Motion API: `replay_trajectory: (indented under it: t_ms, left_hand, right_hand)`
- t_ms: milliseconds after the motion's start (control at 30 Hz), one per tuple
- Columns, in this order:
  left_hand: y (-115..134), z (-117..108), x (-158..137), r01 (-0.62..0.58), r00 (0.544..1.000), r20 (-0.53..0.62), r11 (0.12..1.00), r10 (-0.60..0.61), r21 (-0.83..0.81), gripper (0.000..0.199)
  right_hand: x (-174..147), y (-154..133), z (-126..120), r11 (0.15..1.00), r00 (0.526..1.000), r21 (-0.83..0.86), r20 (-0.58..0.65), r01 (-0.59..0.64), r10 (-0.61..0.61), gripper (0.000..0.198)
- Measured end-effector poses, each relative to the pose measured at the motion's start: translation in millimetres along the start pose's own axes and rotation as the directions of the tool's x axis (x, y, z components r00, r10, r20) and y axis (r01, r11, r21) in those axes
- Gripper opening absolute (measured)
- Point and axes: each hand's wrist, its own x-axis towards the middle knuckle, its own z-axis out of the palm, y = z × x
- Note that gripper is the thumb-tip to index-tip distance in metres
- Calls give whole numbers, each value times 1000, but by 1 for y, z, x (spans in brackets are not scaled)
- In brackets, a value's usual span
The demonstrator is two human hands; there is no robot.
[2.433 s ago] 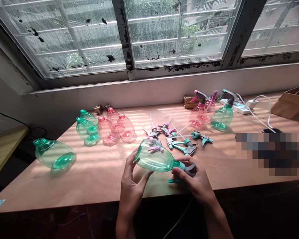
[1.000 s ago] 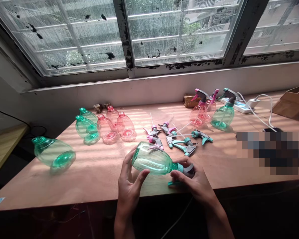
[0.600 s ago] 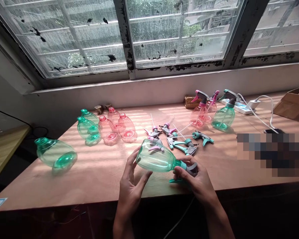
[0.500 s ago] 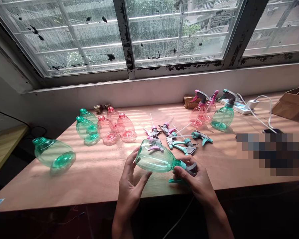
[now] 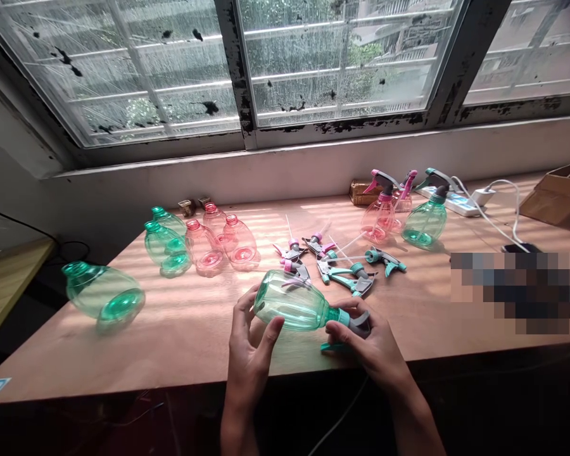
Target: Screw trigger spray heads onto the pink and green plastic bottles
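A clear green spray bottle (image 5: 292,304) lies nearly level between my hands, its base to the left and its neck to the right. My left hand (image 5: 254,335) is closed around the base end, thumb against the near side. With fingers and thumb, my right hand (image 5: 368,342) grips the bottle at its teal collar (image 5: 342,316). The grey and teal spray head is partly hidden by that hand, with its teal trigger (image 5: 335,347) showing below. Just beyond the bottle lie several loose spray heads (image 5: 356,278), pink-grey and teal-grey, with thin tubes.
Open-necked green bottles (image 5: 104,294) and pink bottles (image 5: 240,244) stand on the left of the wooden table (image 5: 180,354). At the back right are pink spray bottles (image 5: 377,218), a green one (image 5: 425,221), a power strip (image 5: 460,204), white cables and a cardboard box (image 5: 555,196).
The bottle has shifted slightly left and down with my right hand. My left thumb, apart from the bottle before, now rests against its side.
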Motion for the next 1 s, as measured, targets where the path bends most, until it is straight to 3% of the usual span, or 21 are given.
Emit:
replay_trajectory:
  t_ms: [200, 367, 533, 667, 900, 1000]
  left_hand:
    - [6, 0, 0, -44, 998, 55, 999, 44, 6, 54]
    - [5, 0, 0, -48, 995, 88, 999, 50, -15, 55]
    - [5, 0, -3, -52, 995, 77, 997, 56, -58, 61]
    - [4, -1, -4, -40, 995, 89, 998, 45, -57, 62]
    - [2, 1, 0, 8, 1000, -1, 996, -9, -88, 57]
    - [2, 0, 1, 0, 1000, 24, 997, 2, -73, 55]
  right_hand:
    - [-2, -5, 3, 996, 999, 84, -22, -40, 42, 44]
    - [1, 0, -1, 998, 1000, 65, -8, 29, -28, 38]
    - [1, 2, -2, 997, 999, 65, 11, 51, -52, 36]
    - [0, 2, -1, 998, 1000, 59, -1, 5, -5, 40]
    - [2, 3, -1, 1000, 999, 10, 31, 21, -21, 40]
    - [1, 0, 0, 999, 1000, 40, 12, -1, 1, 39]
